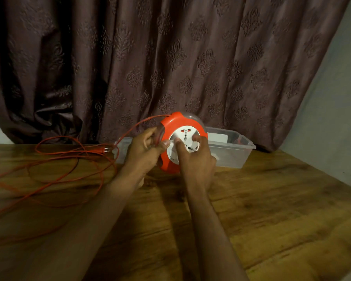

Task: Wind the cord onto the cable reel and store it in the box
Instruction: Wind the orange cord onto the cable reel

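Noted across the rear of the scene: a dark patterned curtain [170, 57] hanging in folds, with a pale wall [332, 118] at the right. Below it, a wooden table [272, 199] filling the lower half of the view. At the table's far edge, against the curtain, a clear plastic box [231, 157] lying lengthwise, open at the top, with a white flat item and something reddish inside, neither identifiable. Spread over the left part of the table in loose loops, an orange cord [69, 159], mostly unwound, running off the left edge and rising in an arc to the top of the reel; its two-pin plug [107, 150] lying on the table just beside the box's left end. Held upright in front of the box, above the table and between both hands, the orange cable reel [168, 128] with a white socket face [185, 136] turned toward the camera and a clear housing at the back. Left hand [144, 151] gripping the reel's left rim, fingers curled round the edge and thumb pressed on the front. Right hand [197, 159] laid over the socket face, fingers curled against the white centre, thumb on the disc; grip on a winding knob not confirmable, contact point hidden by the fingers.
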